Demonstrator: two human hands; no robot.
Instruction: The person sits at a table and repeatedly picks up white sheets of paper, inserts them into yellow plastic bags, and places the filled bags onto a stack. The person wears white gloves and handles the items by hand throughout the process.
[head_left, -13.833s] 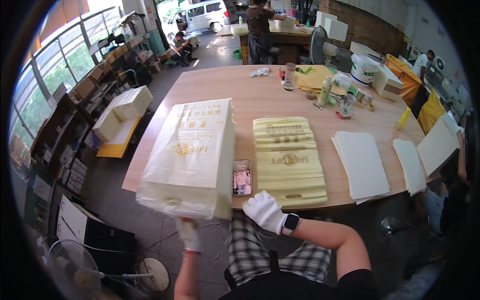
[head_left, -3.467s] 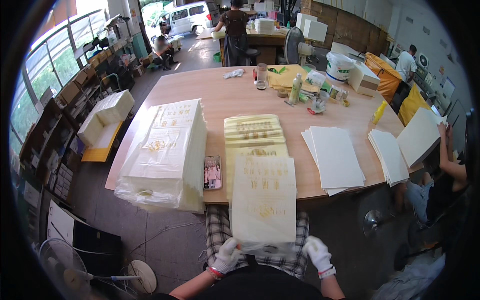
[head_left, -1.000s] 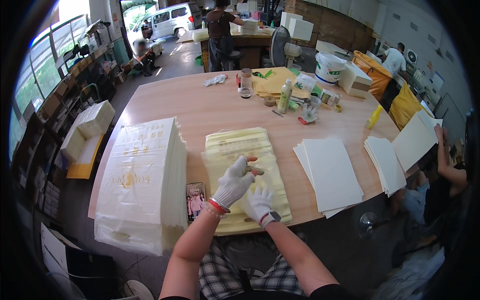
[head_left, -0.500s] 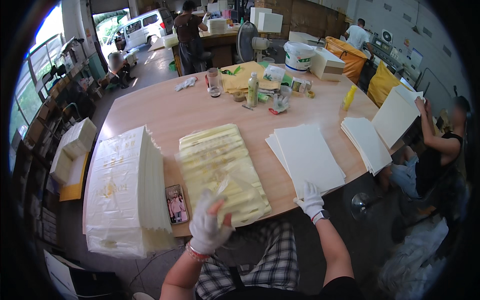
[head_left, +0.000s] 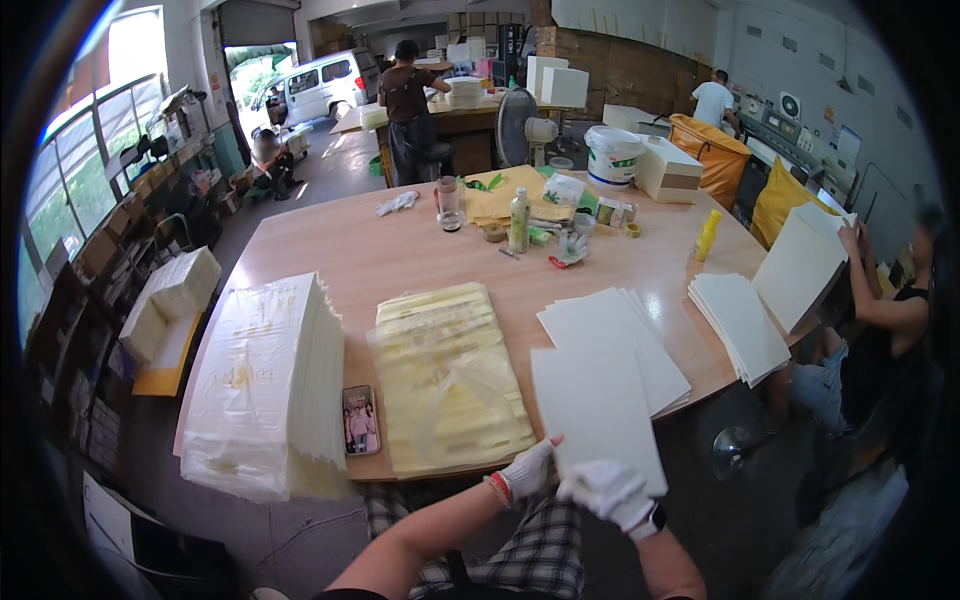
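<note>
A white board sheet (head_left: 598, 405) hangs over the table's near edge, tilted toward me. My right hand (head_left: 608, 490), in a white glove, is closed on its near edge, the fingers slightly blurred. At its lower left edge is my left hand (head_left: 525, 472), also gloved, with a bare thumb tip against the sheet and the other fingers mostly hidden. Beyond the held sheet lies a fanned stack of white sheets (head_left: 640, 340). To the left rests a pile of pale yellow plastic bags (head_left: 450, 375), its top bag clear and crumpled.
A tall stack of white packs in clear plastic (head_left: 258, 370) and a phone (head_left: 361, 420) occupy the left side. Farther back are a bottle (head_left: 519, 222), a white bucket (head_left: 612, 158) and a yellow bottle (head_left: 707, 236). At right, a co-worker holds a sheet (head_left: 800, 265) beside another stack (head_left: 738, 325).
My right hand has drawn a sheet off the stack toward me. The left hand has moved right from the plastic bags to that sheet's edge. The whole view has shifted.
</note>
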